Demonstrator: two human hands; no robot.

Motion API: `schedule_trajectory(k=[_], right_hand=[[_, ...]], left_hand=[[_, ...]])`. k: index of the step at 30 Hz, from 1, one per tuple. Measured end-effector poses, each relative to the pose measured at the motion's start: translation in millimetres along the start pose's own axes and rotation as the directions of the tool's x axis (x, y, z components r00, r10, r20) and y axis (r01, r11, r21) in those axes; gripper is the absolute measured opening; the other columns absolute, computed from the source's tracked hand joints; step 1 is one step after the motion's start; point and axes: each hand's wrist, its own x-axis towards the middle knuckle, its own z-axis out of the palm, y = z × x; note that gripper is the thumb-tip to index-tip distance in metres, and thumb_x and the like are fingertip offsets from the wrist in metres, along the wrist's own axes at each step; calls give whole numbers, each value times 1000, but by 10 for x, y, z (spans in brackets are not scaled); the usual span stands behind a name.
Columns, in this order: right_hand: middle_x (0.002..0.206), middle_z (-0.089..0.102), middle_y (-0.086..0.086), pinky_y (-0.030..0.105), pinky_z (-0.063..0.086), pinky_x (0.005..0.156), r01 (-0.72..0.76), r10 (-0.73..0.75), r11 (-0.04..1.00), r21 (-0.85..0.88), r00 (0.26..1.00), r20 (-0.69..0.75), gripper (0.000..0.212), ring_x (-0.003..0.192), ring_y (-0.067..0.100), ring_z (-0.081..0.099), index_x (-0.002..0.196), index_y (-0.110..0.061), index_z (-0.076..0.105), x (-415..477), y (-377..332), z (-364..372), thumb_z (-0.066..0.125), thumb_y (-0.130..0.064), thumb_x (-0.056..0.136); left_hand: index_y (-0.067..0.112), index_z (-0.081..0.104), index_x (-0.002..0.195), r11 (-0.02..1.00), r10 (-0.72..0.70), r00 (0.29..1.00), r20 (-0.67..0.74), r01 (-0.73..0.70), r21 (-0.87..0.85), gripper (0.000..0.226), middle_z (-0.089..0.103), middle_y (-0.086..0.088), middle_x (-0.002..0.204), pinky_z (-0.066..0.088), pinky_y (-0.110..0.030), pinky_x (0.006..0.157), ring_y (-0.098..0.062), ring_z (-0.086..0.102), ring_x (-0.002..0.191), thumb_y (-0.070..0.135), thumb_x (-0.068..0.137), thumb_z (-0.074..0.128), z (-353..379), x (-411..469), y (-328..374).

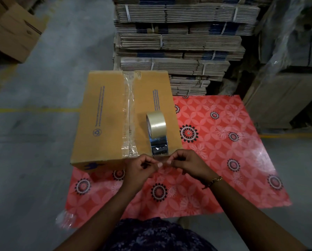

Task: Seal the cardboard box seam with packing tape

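A brown cardboard box (104,116) stands on a red patterned mat. A strip of clear tape (129,113) runs along its centre seam from the far edge to the near edge. A roll of clear packing tape (156,126) stands on edge on the box's right flap, with a loose shiny length of tape (158,145) trailing toward me. My left hand (142,167) and my right hand (189,163) meet just in front of the box's near edge, both pinching the free end of that tape between thumb and fingertips.
The red floral mat (224,151) lies on a grey concrete floor. Bundled stacks of flattened cartons (178,38) rise right behind the box. Plastic-wrapped goods (292,60) stand at the right, and another cardboard box (14,31) sits at the far left.
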Motion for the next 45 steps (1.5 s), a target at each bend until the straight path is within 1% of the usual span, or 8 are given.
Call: schedule_trajectory(k=[4, 11, 15, 19, 25, 36, 41, 45], right_hand=[[59, 64, -7, 11, 42, 44, -82, 82, 996, -27, 996, 30, 6, 51, 1, 58, 84, -3, 72, 39, -94, -4, 67, 1, 85], [75, 71, 15, 22, 40, 48, -222, 221, 975, -17, 975, -21, 5, 68, 24, 61, 73, -16, 73, 139, -153, 24, 70, -18, 76], [75, 69, 12, 20, 40, 46, -200, 199, 980, -17, 978, -56, 3, 67, 22, 61, 81, -12, 72, 94, -160, 60, 70, -13, 79], [81, 68, 6, 17, 38, 40, -153, 212, 948, 278, 957, -196, 28, 61, 14, 59, 100, -8, 63, -72, -137, 169, 72, -20, 76], [80, 73, 4, 17, 39, 42, -211, 269, 901, 379, 958, -104, 33, 55, 11, 60, 98, -3, 71, -143, -102, 394, 70, -35, 90], [68, 72, 3, 17, 33, 39, -191, 296, 883, 428, 935, -194, 7, 46, 6, 53, 87, -8, 75, -58, -26, 411, 73, -15, 87], [66, 71, 1, 16, 32, 38, -179, 282, 880, 440, 942, -180, 8, 44, 5, 52, 86, -6, 74, -53, -23, 397, 74, -14, 87], [65, 69, 0, 16, 31, 38, -192, 291, 879, 436, 941, -173, 16, 43, 4, 50, 93, 4, 73, -43, -23, 384, 72, -11, 87]], left_hand=[[3, 69, 80, 996, -77, 995, -55, 74, -52, 16, 75, -16, 78, 59, -32, 60, -21, 71, 69, 15, 85, 78, 41, -8, 18], [12, 65, 70, 971, -177, 977, -116, 155, -183, 19, 74, -21, 80, 55, -31, 55, -27, 73, 71, 16, 83, 79, 157, -32, 88], [8, 60, 71, 957, -218, 967, -129, 187, -222, 20, 70, -9, 68, 53, -27, 50, -16, 70, 64, 7, 85, 74, 221, -27, 135], [3, 58, 77, 944, -246, 960, -135, 205, -259, 16, 67, -11, 70, 52, -24, 48, -9, 68, 58, 2, 86, 71, 246, -25, 175], [0, 61, 86, 940, -256, 955, -149, 209, -270, 15, 70, -12, 76, 53, -24, 51, -14, 70, 66, 10, 87, 73, 266, -58, 161], [11, 43, 85, 916, -255, 955, -149, 190, -353, 32, 72, -13, 73, 53, -24, 46, -17, 74, 61, 1, 85, 74, 250, -91, 245], [6, 58, 102, 889, -327, 937, -125, 261, -376, 24, 78, -13, 90, 57, -28, 52, -18, 76, 71, 16, 87, 74, 284, -148, 247], [5, 72, 95, 884, -348, 935, -64, 305, -355, 24, 80, -5, 83, 58, -33, 65, -18, 77, 75, 27, 88, 73, 328, -168, 252]])
